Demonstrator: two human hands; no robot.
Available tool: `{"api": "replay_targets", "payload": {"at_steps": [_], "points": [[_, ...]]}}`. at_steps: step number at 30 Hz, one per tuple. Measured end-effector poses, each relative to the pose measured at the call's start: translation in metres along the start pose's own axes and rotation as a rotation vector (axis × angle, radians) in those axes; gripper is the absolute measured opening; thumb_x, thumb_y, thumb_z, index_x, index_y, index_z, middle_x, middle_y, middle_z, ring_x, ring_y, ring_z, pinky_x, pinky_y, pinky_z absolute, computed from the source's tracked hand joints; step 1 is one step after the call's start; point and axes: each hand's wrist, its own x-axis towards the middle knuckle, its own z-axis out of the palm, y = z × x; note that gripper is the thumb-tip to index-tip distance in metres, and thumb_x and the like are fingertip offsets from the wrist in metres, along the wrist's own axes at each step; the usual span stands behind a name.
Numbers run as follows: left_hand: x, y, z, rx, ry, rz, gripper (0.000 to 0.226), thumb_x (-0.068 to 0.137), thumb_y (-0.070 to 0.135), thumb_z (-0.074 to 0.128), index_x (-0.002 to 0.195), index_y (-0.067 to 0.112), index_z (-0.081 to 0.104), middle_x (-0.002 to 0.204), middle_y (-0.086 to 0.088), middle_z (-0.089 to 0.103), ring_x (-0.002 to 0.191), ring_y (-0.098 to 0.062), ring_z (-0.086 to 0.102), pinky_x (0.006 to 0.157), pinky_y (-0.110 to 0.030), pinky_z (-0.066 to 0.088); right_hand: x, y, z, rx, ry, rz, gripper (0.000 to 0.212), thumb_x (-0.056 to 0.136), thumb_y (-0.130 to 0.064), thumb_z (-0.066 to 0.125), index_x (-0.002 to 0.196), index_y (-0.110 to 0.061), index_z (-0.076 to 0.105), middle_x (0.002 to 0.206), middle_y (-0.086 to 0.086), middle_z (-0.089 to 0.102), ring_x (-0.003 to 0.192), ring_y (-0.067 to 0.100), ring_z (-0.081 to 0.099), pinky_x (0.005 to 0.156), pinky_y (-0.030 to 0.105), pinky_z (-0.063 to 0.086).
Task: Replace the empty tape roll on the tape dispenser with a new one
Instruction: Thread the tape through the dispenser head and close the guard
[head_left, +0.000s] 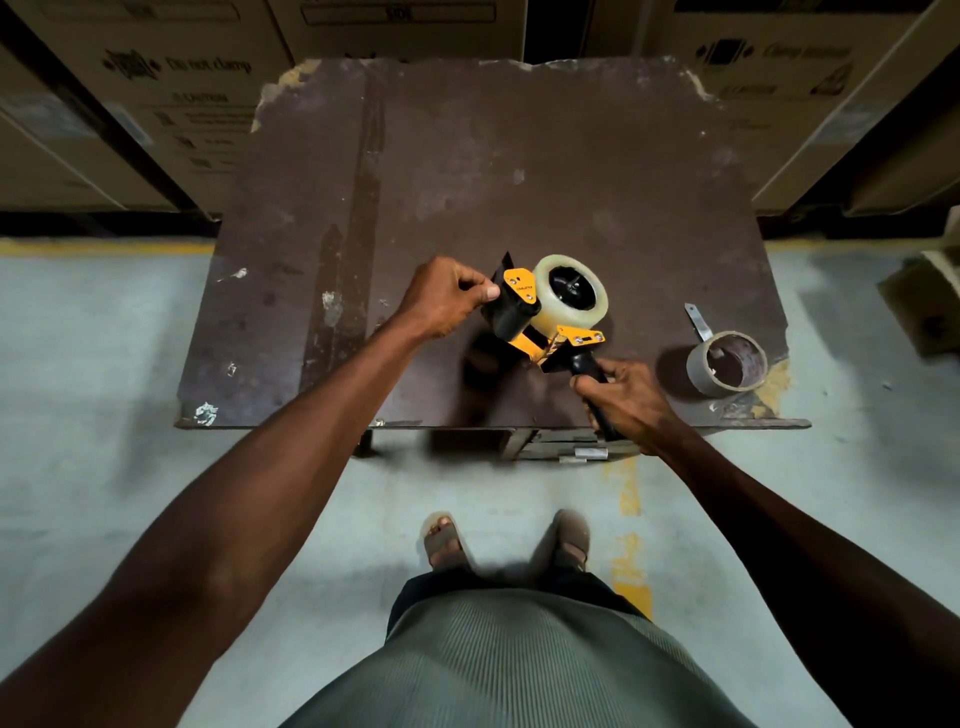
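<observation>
A yellow and black tape dispenser (524, 306) is held just above a worn brown table (519, 171). A full roll of clear tape (550, 312) sits on its black hub. My right hand (631, 402) is closed around the dispenser's black handle near the table's front edge. At the dispenser's front end, by the black roller, my left hand (447, 299) pinches with thumb and fingers. An empty cardboard tape core (727, 364) lies on the table to the right, with a short strip of tape sticking up from it.
Stacked cardboard boxes (171, 78) stand behind the table on both sides. Another box (924, 306) sits on the floor at the right. The table's front right corner is chipped. My feet are on the pale concrete floor below.
</observation>
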Motion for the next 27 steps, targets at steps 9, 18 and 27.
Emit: {"api": "replay_targets", "payload": {"at_steps": [9,18,27], "points": [[-0.01,-0.008,0.034,-0.05,0.157,-0.276,0.058,0.097,0.049,0.052,0.053,0.012,0.048,0.051,-0.003,0.041,0.051,-0.017,0.038,0.056,-0.031,0.03,0.015,0.016,0.023,-0.282,0.193,0.022,0.034,0.069,-0.054,0.066,0.087,-0.026,0.07,0.067,-0.005,0.071,0.059,0.018,0.068,0.064,0.039,0.062],[-0.011,-0.031,0.06,-0.062,0.147,-0.311,0.063,0.084,0.061,0.068,0.052,0.008,0.051,0.053,0.003,0.026,0.046,-0.01,0.023,0.048,-0.033,0.022,0.013,0.026,0.028,-0.506,0.181,0.025,0.052,0.07,-0.062,0.055,0.102,-0.021,0.06,0.087,0.005,0.072,0.084,0.031,0.069,0.081,0.044,0.057],[-0.012,-0.044,0.07,-0.298,0.176,-0.34,0.039,0.081,0.055,0.075,0.099,0.021,0.08,0.078,-0.002,0.077,0.069,-0.007,0.059,0.069,-0.029,0.051,0.015,-0.015,-0.003,-0.871,0.296,-0.246,0.048,0.091,-0.057,0.064,0.116,-0.015,0.067,0.107,0.012,0.068,0.092,0.029,0.064,0.072,0.032,0.043]]}}
